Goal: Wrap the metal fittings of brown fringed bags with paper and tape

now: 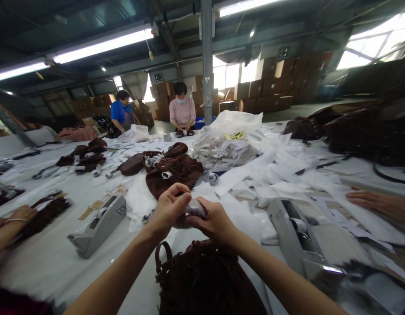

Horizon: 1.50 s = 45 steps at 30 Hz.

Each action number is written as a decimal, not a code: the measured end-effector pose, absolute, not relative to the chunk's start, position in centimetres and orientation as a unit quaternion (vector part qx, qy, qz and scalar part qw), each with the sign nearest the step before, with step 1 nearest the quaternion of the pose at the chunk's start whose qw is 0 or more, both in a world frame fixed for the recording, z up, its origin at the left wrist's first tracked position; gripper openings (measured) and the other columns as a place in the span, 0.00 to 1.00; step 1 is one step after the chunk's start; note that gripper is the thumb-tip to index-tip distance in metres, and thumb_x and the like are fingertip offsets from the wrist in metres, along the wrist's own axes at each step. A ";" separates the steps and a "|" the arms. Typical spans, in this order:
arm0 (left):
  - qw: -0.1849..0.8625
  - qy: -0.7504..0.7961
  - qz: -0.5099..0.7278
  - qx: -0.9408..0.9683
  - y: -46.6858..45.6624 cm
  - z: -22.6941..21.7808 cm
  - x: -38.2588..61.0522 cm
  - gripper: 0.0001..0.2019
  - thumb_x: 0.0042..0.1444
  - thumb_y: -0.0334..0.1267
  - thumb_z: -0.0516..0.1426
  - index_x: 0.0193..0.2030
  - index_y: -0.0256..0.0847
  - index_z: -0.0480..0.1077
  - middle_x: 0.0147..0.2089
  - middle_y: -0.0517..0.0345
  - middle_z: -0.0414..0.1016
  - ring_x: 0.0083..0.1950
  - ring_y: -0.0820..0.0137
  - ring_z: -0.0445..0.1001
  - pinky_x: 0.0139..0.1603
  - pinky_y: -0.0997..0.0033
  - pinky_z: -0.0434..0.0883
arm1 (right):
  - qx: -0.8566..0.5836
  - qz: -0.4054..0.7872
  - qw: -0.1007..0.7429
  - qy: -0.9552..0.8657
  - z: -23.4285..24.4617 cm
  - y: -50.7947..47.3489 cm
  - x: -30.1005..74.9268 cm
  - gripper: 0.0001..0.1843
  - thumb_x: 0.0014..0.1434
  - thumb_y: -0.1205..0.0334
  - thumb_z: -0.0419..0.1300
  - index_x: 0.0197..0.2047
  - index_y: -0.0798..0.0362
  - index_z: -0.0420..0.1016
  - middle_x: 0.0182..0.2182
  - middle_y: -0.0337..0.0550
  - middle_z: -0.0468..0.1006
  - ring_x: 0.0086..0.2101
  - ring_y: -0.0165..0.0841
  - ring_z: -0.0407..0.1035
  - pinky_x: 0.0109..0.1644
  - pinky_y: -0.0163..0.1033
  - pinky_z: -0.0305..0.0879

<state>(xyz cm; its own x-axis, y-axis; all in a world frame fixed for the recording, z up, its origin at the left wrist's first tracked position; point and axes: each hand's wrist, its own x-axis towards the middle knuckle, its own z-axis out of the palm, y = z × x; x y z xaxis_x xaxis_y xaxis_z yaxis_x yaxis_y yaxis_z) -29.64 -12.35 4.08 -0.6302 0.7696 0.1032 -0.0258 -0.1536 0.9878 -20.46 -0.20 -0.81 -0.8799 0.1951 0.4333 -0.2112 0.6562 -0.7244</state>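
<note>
I'm grasping a small wrapped bundle (pixel 196 210) with left hand (pixel 172 202) and right hand (pixel 217 219) (contents unclear) | fringed brown handbag (pixel 205 280) is lying on their near side, closer to right hand

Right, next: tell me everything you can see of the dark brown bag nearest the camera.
The bag looks like soft leather or suede, fringed at the left, with shiny spots, perhaps metal, near the top. A strap loop curves up at its upper left. It lies on the pale table, below the left hand and right hand; contact with them is unclear. The picture's bottom edge cuts it off.
</note>
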 end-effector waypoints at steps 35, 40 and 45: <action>0.320 0.629 0.671 0.228 -6.8 -2.4 -27.1 0.21 0.45 0.55 0.62 0.34 0.41 0.62 0.17 0.72 0.58 0.15 0.81 0.54 0.16 0.82 0.52 | -0.030 0.433 0.165 -0.885 -4.3 4.2 -17.3 0.15 0.60 0.51 0.57 0.32 0.55 0.70 0.24 0.35 0.73 0.25 0.28 0.65 0.27 0.30 0.56; 0.400 0.633 0.617 0.242 -7.7 -3.6 -27.7 0.23 0.46 0.58 0.61 0.32 0.37 0.68 0.23 0.64 0.67 0.22 0.77 0.62 0.24 0.78 0.61 | -0.096 0.340 0.167 -0.920 -6.3 4.8 -16.3 0.18 0.63 0.48 0.53 0.31 0.54 0.68 0.21 0.37 0.71 0.24 0.30 0.66 0.26 0.31 0.52; 0.544 0.635 0.463 0.295 -11.0 -2.7 -28.5 0.21 0.53 0.57 0.56 0.36 0.38 0.72 0.36 0.54 0.73 0.34 0.71 0.68 0.33 0.75 0.66 | -0.092 0.273 0.180 -0.940 -8.3 4.0 -15.0 0.17 0.65 0.48 0.50 0.37 0.53 0.69 0.24 0.41 0.75 0.27 0.34 0.71 0.29 0.32 0.55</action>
<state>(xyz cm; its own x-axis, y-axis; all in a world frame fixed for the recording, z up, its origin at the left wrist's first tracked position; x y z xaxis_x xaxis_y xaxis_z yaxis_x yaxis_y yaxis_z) -28.52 -11.01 -2.69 -0.2346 0.8781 -0.4169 -0.1285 0.3971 0.9087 -14.96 4.01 -8.29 -0.9182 0.2717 0.2883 0.0748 0.8336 -0.5473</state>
